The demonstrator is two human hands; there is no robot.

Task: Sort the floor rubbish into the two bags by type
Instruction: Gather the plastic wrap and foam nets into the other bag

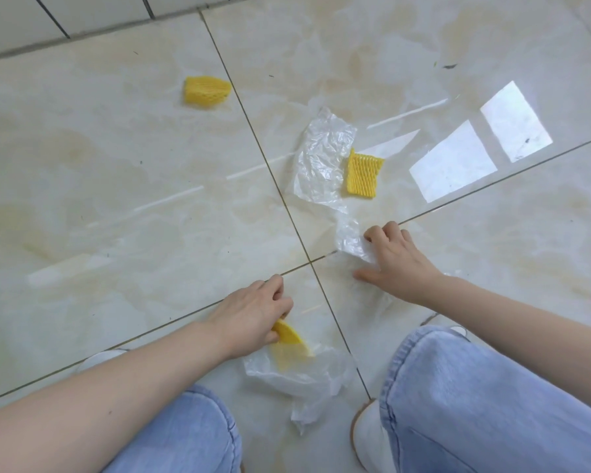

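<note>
My left hand (pixel 253 312) grips a yellow foam net (pixel 289 332) whose lower half sits inside a clear plastic bag (pixel 297 373) lying on the floor between my knees. My right hand (pixel 394 262) pinches a small crumpled piece of clear plastic (pixel 350 238) against the tiles, thumb spread on the floor. A larger crumpled clear plastic sheet (pixel 321 158) lies farther out, with a second yellow foam net (pixel 361 174) resting at its right edge. A third yellow foam net (pixel 206 91) lies alone at the far left. More thin clear plastic shows faintly under my right wrist.
Glossy beige marble tiles (pixel 116 165) cover the floor, with bright window reflections at the right. A white tiled wall base (pixel 65 15) runs along the far left. My knees in light blue jeans (pixel 492 404) and white shoes (pixel 369 435) frame the near edge.
</note>
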